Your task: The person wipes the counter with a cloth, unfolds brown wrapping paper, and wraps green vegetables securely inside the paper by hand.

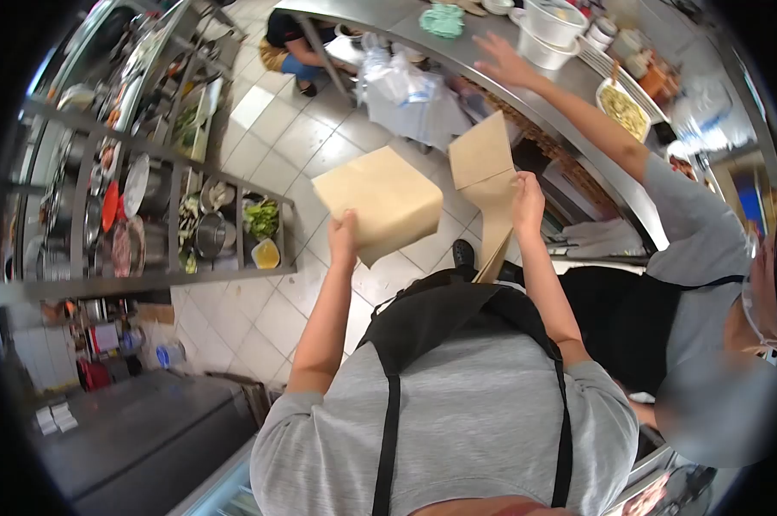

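Head view: my left hand (pixel 344 230) is closed on the near left edge of one piece of brown card (pixel 387 193), thumb on top, the fingers beneath hidden from me. That piece spreads ahead and to the right of this grip, bending down at its near side. My right hand (pixel 528 199) pinches the right edge of a second piece of card (pixel 483 159), close to its crease; one panel stands beyond my knuckles and a strip hangs back toward my apron (pixel 436 314). The two pieces look apart, both above the tiled floor (pixel 302 138).

To handle them well, I'd judge, I should pinch firmly without crushing, bend only along the creases, and keep the hanging strip clear of my apron. Beyond my right grip a co-worker's hand (pixel 507 64) reaches over the steel counter (pixel 397 27), so that elbow should stay in. Left of my left grip stand open greens (pixel 261 217); the card should keep off them.
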Tool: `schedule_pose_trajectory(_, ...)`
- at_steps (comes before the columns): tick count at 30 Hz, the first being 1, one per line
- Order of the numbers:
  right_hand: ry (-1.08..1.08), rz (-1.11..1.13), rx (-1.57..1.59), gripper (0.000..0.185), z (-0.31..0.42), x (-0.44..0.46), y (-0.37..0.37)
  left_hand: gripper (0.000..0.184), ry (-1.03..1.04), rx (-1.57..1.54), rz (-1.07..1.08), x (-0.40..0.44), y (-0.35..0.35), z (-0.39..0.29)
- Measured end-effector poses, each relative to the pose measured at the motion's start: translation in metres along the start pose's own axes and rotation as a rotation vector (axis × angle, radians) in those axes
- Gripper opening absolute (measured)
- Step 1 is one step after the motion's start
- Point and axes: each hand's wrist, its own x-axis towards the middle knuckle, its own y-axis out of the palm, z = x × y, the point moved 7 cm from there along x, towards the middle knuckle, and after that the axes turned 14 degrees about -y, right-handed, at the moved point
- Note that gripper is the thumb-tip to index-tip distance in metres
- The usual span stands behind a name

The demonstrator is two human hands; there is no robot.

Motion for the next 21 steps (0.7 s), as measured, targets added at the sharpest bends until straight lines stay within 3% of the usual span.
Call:
schedule_pose_trajectory(3,-0.026,0.195,0.151,0.023,0.044,0.010,0.041,0.033,0.075,-0.117,-0.168,-0.013,-0.074,-0.002)
schedule_pose_trajectory(7,-0.482,0.555,0.207,0.032,0.120,-0.012,0.130,0.036,0.027,-0.204,-0.343,-0.061,-0.152,0.006)
schedule_pose_trajectory(11,-0.615,0.710,0.383,0.035,0.215,-0.050,0.188,0.037,0.098,-0.264,-0.520,-0.116,-0.212,0.026)
schedule_pose_trajectory(15,-0.943,0.741,0.435,0.027,0.305,-0.106,0.223,0.043,0.064,0.064,-0.916,-0.189,-0.262,0.054)
schedule_pose_trajectory(17,-1.155,0.938,0.506,0.020,0.343,-0.160,0.239,0.047,-0.017,0.197,-1.170,-0.244,-0.256,0.039)
schedule_pose_trajectory(18,-1.262,1.026,0.537,0.020,0.362,-0.188,0.244,0.051,0.017,0.065,-1.169,-0.264,-0.256,0.036)
schedule_pose_trajectory(21,-1.601,1.311,0.616,0.045,0.411,-0.273,0.202,0.050,-0.012,0.095,-1.330,-0.303,-0.269,0.042)
